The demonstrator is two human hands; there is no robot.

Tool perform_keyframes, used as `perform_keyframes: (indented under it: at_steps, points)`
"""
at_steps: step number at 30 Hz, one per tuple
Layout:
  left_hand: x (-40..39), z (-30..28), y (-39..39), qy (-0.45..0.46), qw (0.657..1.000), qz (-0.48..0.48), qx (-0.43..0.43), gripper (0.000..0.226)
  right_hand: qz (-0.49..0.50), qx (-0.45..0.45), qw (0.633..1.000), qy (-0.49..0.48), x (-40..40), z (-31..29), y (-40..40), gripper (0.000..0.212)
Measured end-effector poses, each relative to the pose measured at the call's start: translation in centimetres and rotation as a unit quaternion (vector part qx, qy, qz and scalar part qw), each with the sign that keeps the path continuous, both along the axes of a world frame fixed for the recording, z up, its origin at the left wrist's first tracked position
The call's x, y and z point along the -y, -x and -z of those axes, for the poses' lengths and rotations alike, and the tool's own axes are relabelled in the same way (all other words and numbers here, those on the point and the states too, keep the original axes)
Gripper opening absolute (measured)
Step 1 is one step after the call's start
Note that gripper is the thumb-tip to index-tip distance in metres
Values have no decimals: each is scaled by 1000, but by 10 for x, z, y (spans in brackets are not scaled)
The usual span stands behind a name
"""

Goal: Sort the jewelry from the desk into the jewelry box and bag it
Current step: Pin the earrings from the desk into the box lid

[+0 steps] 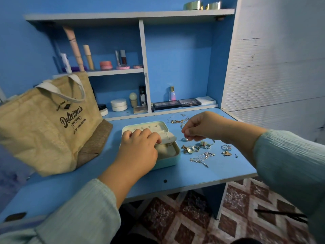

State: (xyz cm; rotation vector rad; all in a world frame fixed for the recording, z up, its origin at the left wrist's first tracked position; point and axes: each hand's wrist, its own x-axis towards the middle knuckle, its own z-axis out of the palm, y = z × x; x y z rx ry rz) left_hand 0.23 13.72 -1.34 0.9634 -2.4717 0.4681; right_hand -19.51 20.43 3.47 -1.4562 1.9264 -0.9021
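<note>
Left hand (pixel 140 147) is down on the small mint-green jewelry box with the cream lining (pixel 173 156), which sits open on the blue bench (pixel 175 176). The fingers curl over the cream padded insert (pixel 168 138) at the middle of the box, and that grip is on the insert's edge. A small earring shows just under the insert, inside the lower compartment.

Right hand (pixel 202 127) hovers above the bench to the right of the box, fingers curled in, thumb and forefinger pinched together right over a small silver ring (pixel 185 139). Whether that pinch actually has a piece in it, I cannot tell; the fingertips hide it.

The loose jewelry is spread on the bench right of the box: a cluster of chunky silver rings (pixel 198 147), a thin silver chain (pixel 202 158) nearer the front edge, a small gold charm (pixel 226 153) and another ring (pixel 226 147) further right, and a tangle of gold chain (pixel 177 120) back toward the shelves.

On the left stands the tan jute tote bag printed "Delicious" (pixel 52 124), white handles up, leaning beside the box but apart from it. Both arms wear pale green ribbed sleeves (pixel 288 162).
</note>
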Motion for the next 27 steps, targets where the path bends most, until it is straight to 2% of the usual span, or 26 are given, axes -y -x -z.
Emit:
perform_keyframes:
  at_steps: [3, 8, 11, 14, 19, 23, 27]
  points:
    - [-5, -1, 3, -58, 998, -16, 27, 31, 13, -13, 1000, -5, -9, 2, 11, 7]
    - [-17, -4, 18, -57, 998, 6, 5, 25, 37, -54, 998, -25, -28, 5, 27, 10]
    - [-23, -6, 37, -14, 997, 62, -39, 15, 51, -105, 992, -54, -40, 6, 35, 11]
    - [-32, -4, 57, -70, 994, 79, 20, 23, 61, -168, 980, -82, -52, 6, 44, 10]
    - [-42, 1, 94, -107, 985, 122, 58, 28, 77, -254, 958, -110, -72, 14, 67, 11]
    - [-46, 9, 121, -134, 979, 136, 72, 28, 89, -247, 955, -137, -84, 28, 86, 12]
    - [-45, 18, 142, -142, 979, 129, 76, 33, 92, -239, 959, -121, -88, 46, 94, 19]
